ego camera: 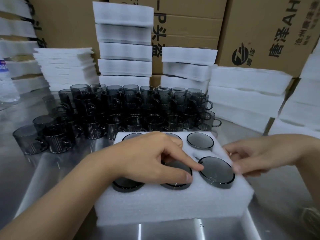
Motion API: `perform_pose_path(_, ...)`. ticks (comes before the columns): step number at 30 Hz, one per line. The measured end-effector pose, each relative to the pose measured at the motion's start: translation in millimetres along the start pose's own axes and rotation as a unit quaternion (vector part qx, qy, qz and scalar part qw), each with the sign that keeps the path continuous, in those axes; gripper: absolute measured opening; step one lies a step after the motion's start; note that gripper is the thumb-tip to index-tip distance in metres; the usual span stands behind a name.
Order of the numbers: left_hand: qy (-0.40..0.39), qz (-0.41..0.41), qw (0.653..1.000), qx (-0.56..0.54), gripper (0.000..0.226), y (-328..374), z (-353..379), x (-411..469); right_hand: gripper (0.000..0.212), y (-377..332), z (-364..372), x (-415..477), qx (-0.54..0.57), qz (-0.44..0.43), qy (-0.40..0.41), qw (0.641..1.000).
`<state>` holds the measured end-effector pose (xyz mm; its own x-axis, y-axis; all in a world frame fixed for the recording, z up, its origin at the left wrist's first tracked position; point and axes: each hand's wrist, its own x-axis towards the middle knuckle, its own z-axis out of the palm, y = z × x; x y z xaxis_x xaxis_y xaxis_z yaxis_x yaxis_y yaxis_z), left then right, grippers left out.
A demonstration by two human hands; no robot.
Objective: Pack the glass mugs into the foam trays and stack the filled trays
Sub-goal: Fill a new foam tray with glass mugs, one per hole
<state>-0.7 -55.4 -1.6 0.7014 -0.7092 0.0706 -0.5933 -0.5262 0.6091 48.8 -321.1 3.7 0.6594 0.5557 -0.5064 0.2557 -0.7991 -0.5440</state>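
A tray (173, 205) lies on the table (34, 170), nearest the viewer. Six mugs (216, 172) sit in its pockets, in two rows of three. The left hand (152, 158) rests on the middle mugs, and the right hand (256, 156) touches the tray's right edge. Just behind the tray stand many loose mugs (121, 108), some on top of others. Behind those, in the middle, is a tall stack (123, 49) of trays, with a shorter stack (187, 66) to its right and piled foam sheets (65, 66) to its left. More trays (245, 94) stand at the right. A bottle (7, 80) is at far left. Boxes (259, 32) fill the back.
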Motion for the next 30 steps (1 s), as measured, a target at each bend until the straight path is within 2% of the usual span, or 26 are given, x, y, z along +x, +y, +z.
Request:
perform_pose_path(2, -0.002, 0.001, 1.000, -0.001, 0.031, 0, 0, 0, 0.110, 5, 5, 0, 0.011, -0.008, -0.040, 0.999)
perform_pose_path(7, 0.005, 0.007, 1.000, -0.007, 0.030, -1, 1, 1, 0.076, 6, 13, 2, 0.038, -0.035, -0.079, 0.996)
perform_pose_path(12, 0.006, 0.009, 1.000, -0.011, 0.029, -3, 2, 2, 0.075, 9, 15, 1, 0.074, -0.062, -0.061, 0.993)
perform_pose_path(14, 0.009, 0.011, 1.000, -0.012, 0.029, -3, 3, 2, 0.066, 10, 17, 2, 0.081, -0.072, -0.043, 0.993)
perform_pose_path(20, 0.012, 0.013, 1.000, -0.011, 0.029, -3, 3, 1, 0.060, 9, 22, 4, 0.084, -0.065, -0.017, 0.994)
perform_pose_path(24, 0.000, 0.011, 1.000, -0.001, 0.035, 0, 2, 1, 0.043, 8, 23, 4, 0.099, -0.057, -0.030, 0.993)
perform_pose_path(30, -0.009, 0.009, 1.000, 0.011, 0.036, 0, 2, 1, 0.037, 5, 22, 3, 0.112, -0.058, -0.042, 0.991)
